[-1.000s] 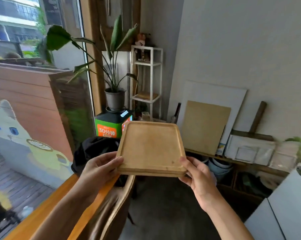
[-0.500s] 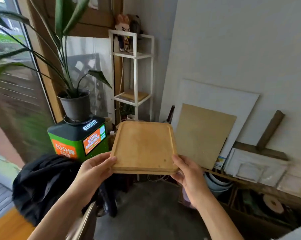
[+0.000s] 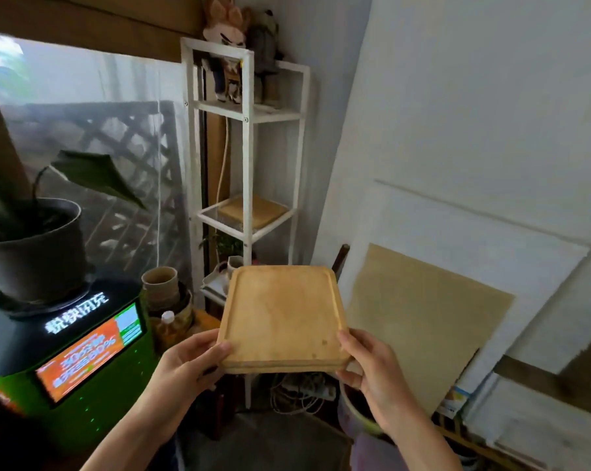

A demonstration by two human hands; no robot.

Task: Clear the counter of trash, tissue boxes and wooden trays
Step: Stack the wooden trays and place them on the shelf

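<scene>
Holding a wooden tray [image 3: 282, 317] in the air, both hands grip its near edge, one at each near corner. The left hand [image 3: 188, 363] has its thumb lying on the top face of the near left corner, and its other fingers curl under the tray, so this hand is clamped on the tray. The right hand [image 3: 372, 365] does the same at the near right corner, with the thumb on top and the other fingers wrapped below the edge. The tray is about level, with a low raised rim all around, and it seems to be two trays stacked, because a line runs along the near edge, but this I cannot tell for sure. It hangs in front of a white metal shelf [image 3: 248, 137], apart from it. On the middle level of the shelf lies another wooden tray [image 3: 255, 210], and on the top level stand two plush dolls [image 3: 243, 52]. To the left is a green machine [image 3: 83, 362] with a lit screen, and a dark plant pot [image 3: 32, 253] stands on top of it. To the right, a tan board [image 3: 423, 317] leans on a white board [image 3: 484, 253] against the wall.
</scene>
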